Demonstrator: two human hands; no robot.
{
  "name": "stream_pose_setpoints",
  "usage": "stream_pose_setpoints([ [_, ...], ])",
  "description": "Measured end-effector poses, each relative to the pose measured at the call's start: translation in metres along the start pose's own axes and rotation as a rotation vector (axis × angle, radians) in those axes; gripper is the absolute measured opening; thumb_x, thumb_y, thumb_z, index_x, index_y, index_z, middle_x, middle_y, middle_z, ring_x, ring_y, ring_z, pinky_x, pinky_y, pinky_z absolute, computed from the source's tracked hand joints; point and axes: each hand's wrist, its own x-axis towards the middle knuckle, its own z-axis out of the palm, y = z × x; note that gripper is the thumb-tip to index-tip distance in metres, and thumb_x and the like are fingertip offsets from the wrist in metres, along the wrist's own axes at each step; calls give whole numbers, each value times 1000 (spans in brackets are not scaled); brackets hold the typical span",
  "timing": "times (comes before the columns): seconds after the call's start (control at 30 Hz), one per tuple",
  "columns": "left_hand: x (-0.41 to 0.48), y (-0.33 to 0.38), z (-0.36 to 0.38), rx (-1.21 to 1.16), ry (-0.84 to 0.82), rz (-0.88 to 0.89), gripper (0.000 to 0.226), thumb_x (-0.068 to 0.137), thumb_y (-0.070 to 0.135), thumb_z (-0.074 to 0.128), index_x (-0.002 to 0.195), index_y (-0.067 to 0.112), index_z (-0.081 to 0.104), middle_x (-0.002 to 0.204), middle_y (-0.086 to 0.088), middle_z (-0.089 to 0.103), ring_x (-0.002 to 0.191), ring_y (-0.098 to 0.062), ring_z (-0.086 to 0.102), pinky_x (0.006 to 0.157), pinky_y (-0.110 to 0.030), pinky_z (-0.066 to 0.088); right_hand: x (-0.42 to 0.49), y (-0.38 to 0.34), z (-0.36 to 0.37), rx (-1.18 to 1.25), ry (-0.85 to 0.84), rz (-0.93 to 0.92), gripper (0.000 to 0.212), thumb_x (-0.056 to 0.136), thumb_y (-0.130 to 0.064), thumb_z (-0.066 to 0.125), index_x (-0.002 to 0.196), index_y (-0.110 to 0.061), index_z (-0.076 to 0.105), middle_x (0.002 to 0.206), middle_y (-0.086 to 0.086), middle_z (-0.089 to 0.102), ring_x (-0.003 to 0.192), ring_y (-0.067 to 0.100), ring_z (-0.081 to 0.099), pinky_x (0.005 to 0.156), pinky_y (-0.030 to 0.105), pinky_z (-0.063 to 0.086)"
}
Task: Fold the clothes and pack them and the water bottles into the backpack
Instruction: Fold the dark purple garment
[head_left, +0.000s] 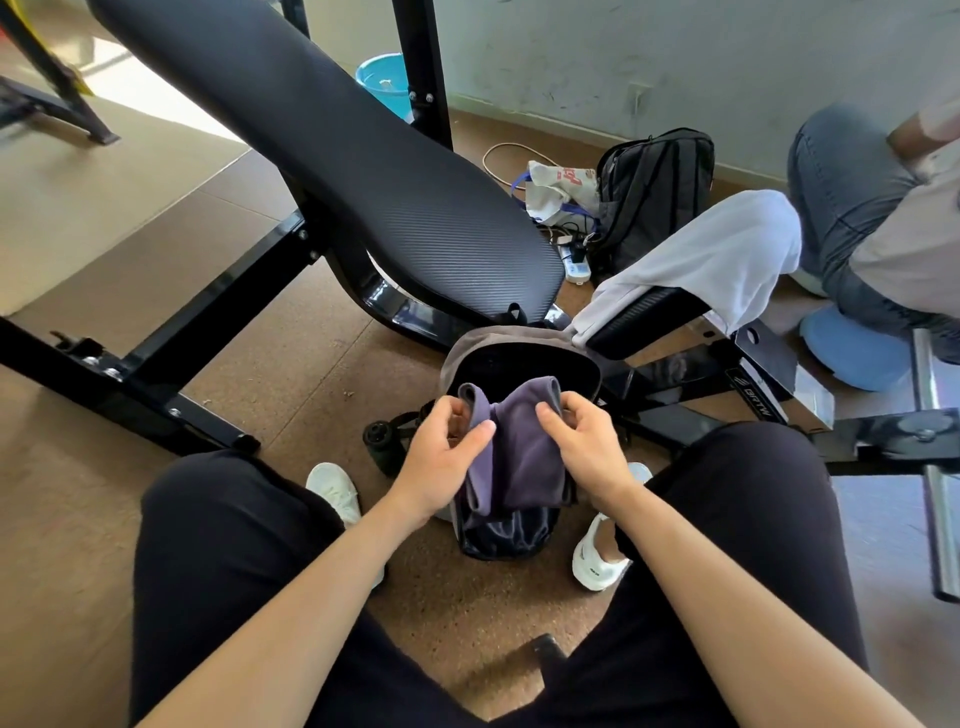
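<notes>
Loosely folded purple garment (519, 447), both hands gripping

You wear black trousers (223, 545), plain and loose over both legs. Your shoes are white: the left shoe (335, 491) has a textured upper, and the right shoe (597, 558) has a smooth thick side with a small dark marking. Your forearms (311, 597) are bare down to the left hand (441, 462) and right hand (587, 441).
</notes>
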Motion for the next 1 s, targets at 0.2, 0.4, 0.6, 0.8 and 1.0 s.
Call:
stream_pose_setpoints([
  [0.2,-4,3,14,-74,-190,-91,15,101,18,61,116,19,58,93,-2,56,75,-2,60,65,-26,55,-11,-6,12,102,-181,5,26,102,-38,57,111,-18,71,107,9,75,106,30,71,97,50,55],
  [0.4,-3,1,4,-285,-374,-226,49,90,30,43,134,21,62,100,0,64,87,-19,63,84,-38,55,-9,-3,8,-121,-227,-31,36,83,-28,84,112,-21,65,103,-3,73,95,8,69,86,28,55],
  [0.6,6,-7,-6,-208,-147,-172,40,86,28,46,115,22,73,82,5,60,74,-13,55,72,-29,51,-4,-2,5,121,-252,79,29,89,2,68,114,-13,69,107,6,76,99,16,71,90,32,55],
  [0.8,13,-14,-20,-390,268,-413,26,100,34,55,117,16,63,112,-6,65,92,-16,62,79,-32,52,-4,-28,-12,568,-393,282,31,98,-6,55,128,-2,63,111,13,72,100,26,69,91,38,55],
  [1.0,2,-1,-12,-583,-168,-520,57,94,62,51,134,22,63,129,-4,72,123,-25,66,107,-43,46,4,-10,-7,388,-166,237,30,98,-6,62,127,-7,57,113,15,72,109,33,70,89,39,56],
])
